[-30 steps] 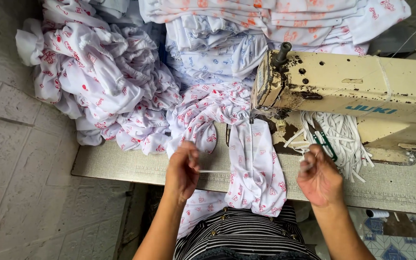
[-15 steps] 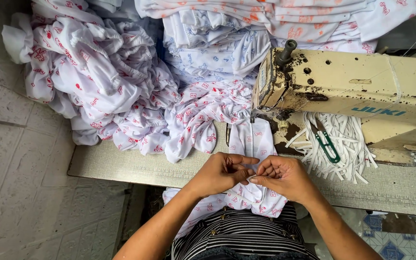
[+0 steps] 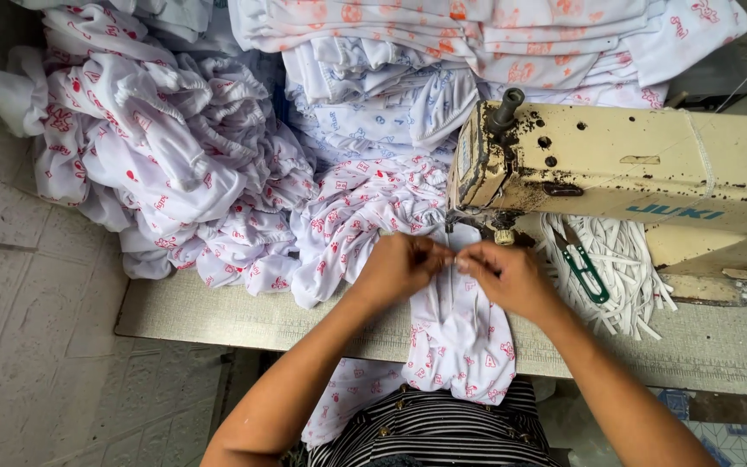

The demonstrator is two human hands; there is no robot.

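Pinching a short white strip (image 3: 454,257) between the fingertips of both hands, just below the needle end of a cream sewing machine (image 3: 624,177). Left hand (image 3: 399,268): grip closed on the strip's left end, thumb and fingers pressed together, knuckles up. Right hand (image 3: 507,277): grip closed on the strip's right end, fingertips meeting those of the left hand so that the two grips touch. Directly beneath both grips: white garment with red print (image 3: 460,346), lying flat on the desk (image 3: 218,316) and hanging over its near edge toward a striped lap. Whether the strip already lies against the garment cannot be told. Just beyond the grips: presser-foot area of the machine, partly hidden by the fingers. Right of the right grip: heap of cut white elastic strips (image 3: 624,277) on the desk, with green-handled thread snips (image 3: 583,266) lying on top. Beyond and left of the left grip: loose pile of white garments with red print (image 3: 157,164), spilling over the desk's left edge. Straight beyond the grips, behind the machine head: folded stack of white garments with pale blue print (image 3: 373,108), topped by further folded pieces with orange print (image 3: 477,30). Left of the desk: grey tiled floor (image 3: 28,329).
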